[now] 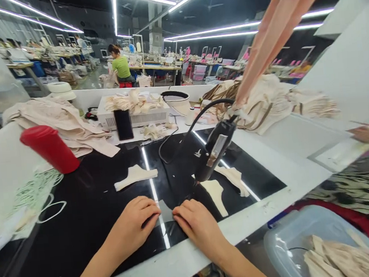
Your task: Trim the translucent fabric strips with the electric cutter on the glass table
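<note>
The step seems handling: left hand (132, 225) and right hand (200, 225) pinch a grey sheet (166, 211) — one side each.

Flat cream cutouts (137, 175): 3 | grey sheet (166, 211): 1 | red cup (51, 149): 1 | phone (123, 125): 1

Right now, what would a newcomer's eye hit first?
Probably the leaning red cup at the left of the black work surface. Next, the black handheld tool slanting over its right half, below a hanging pink fabric strip. Both hands nearly meet at the near edge.
</note>
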`<state>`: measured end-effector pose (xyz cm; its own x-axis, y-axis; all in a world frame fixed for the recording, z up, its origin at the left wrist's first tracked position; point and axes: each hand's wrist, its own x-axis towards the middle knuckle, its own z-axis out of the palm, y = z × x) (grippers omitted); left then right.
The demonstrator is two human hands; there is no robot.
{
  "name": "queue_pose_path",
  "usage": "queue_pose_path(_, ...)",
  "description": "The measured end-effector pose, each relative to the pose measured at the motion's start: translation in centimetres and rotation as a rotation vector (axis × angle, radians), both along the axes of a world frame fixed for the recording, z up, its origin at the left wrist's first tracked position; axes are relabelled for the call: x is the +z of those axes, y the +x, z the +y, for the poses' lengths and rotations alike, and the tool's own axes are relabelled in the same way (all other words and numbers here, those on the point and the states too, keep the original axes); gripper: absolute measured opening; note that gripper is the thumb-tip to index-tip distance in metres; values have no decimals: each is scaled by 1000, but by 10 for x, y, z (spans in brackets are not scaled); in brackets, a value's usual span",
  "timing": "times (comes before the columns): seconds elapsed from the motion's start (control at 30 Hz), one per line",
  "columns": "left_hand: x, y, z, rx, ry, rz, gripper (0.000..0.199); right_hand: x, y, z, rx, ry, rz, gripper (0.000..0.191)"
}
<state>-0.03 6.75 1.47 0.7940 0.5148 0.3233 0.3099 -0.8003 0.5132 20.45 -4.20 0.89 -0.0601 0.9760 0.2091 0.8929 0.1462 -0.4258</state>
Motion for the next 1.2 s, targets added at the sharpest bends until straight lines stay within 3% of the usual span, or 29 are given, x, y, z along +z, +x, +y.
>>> queue_pose_path(0.13,-11,-2,5,8,46,13,21,10,26,-10,-91,38,54,17)
queue_pose_path(0.3,-26,-5,8,18,102,-2,21,15,89,-22,-412,166,69,27)
queue_pose_path(0.43,-31,-6,10,29,151,-41,21,12,133,-16,-578,186,-6,29)
queue_pose_path(0.53,-30,-6,10,44,171,-74,22,7,150,-4,-631,156,-82,29)
queue_pose_path(0.73,-28,-5,9,51,182,-88,22,-1,156,19,-652,57,-271,28)
queue_pose_path(0.9,-30,-5,8,44,167,-85,23,-1,151,22,-635,-1,-372,35)
queue_pose_path(1.2,-29,-4,10,32,174,-88,22,-3,150,17,-659,2,-301,31)
